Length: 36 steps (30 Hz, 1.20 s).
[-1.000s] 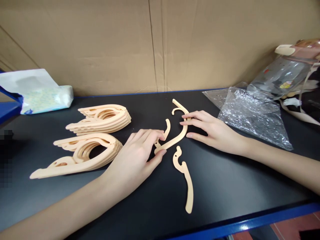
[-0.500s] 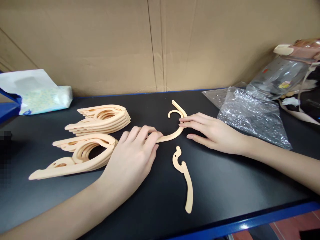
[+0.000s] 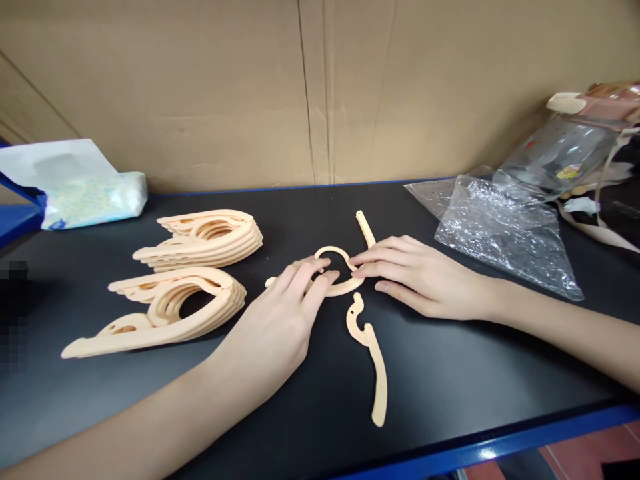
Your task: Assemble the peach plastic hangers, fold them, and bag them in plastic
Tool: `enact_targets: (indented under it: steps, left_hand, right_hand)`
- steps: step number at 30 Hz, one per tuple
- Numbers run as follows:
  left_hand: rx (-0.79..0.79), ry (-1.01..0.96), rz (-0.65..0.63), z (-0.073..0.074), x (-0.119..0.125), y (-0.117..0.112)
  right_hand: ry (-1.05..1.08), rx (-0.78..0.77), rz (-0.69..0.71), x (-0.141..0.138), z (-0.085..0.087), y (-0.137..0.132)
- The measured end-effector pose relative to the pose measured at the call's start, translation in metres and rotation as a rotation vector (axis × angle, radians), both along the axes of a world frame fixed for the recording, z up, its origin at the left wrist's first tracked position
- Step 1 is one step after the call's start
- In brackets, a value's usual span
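My left hand (image 3: pixel 280 313) and my right hand (image 3: pixel 415 273) meet at the middle of the black table (image 3: pixel 450 400). Both press their fingertips on a peach plastic hanger piece (image 3: pixel 334 253) with a round hook loop and a short straight end pointing to the back. My left fingers lie over its left end and my right fingers close on its right side. A second loose curved hanger arm (image 3: pixel 373 353) lies just in front of the hands, untouched.
Two stacks of folded peach hangers lie to the left, the far stack (image 3: pixel 205 237) and the near stack (image 3: pixel 170 307). A crumpled clear plastic bag (image 3: pixel 500 233) lies at the right. A white packet (image 3: pixel 75 187) sits far left. A cardboard wall (image 3: pixel 310 87) stands behind.
The hanger piece has been turned and folded, so its hook now forms a closed loop between my fingertips. Both hands have moved closer together. The loose arm has not moved.
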<state>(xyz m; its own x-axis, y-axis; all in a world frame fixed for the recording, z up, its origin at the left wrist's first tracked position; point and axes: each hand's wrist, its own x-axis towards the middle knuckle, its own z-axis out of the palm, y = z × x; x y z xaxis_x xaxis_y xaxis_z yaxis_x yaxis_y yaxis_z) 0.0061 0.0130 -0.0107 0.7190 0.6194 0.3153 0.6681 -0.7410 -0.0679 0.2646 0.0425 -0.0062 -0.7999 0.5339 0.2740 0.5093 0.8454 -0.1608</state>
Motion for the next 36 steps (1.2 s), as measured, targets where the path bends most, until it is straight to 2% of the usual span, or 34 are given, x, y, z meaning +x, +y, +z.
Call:
enact_targets:
  steps: [4, 8, 12, 17, 23, 25, 30, 32, 36]
  left_hand:
    - [0.193, 0.014, 0.080, 0.009, 0.003, -0.005]
    - [0.260, 0.074, 0.145, 0.016, 0.006, -0.012]
    - [0.219, 0.056, 0.140, 0.014, 0.006, -0.013]
    - [0.115, 0.024, 0.126, 0.009, 0.005, -0.010]
    - [0.162, 0.040, 0.155, 0.004, 0.002, -0.007]
    - [0.163, 0.041, 0.123, 0.004, 0.003, -0.006]
    - [0.056, 0.039, -0.053, 0.007, 0.005, -0.007]
    - [0.059, 0.036, -0.052, 0.007, 0.006, -0.007]
    - [0.113, 0.014, 0.005, 0.010, 0.004, -0.006]
  right_hand:
    - [0.015, 0.015, 0.029, -0.002, 0.001, -0.004]
    - [0.029, 0.079, -0.001, -0.002, 0.001, -0.005]
    - [0.056, 0.092, 0.009, -0.002, 0.001, -0.004]
    - [0.077, 0.028, 0.061, 0.000, 0.001, -0.003]
    - [0.064, -0.091, 0.121, -0.001, 0.000, -0.003]
    - [0.106, -0.050, 0.101, -0.002, 0.001, -0.004]
    - [0.143, 0.105, -0.038, 0.000, 0.000, -0.002]
    - [0.113, 0.100, -0.024, 0.002, -0.002, 0.000]
    - [0.097, 0.054, 0.089, 0.001, -0.003, -0.001]
